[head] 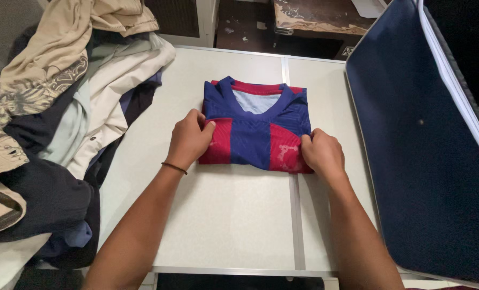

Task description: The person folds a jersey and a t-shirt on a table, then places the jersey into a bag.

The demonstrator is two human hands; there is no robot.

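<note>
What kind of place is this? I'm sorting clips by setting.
Probably a home or small workroom used for folding laundry: a pale folding table, a heap of unfolded clothes on its left side, and a folded red-and-blue jersey gripped by both hands.

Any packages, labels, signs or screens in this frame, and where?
No packages, signs or screens show.
Faded pale print: lower front of the folded red-and-blue striped jersey, beside the right hand; irregular whitish patch.
Small white-edged dark sticker: beyond the table's far edge; details too small.
</note>
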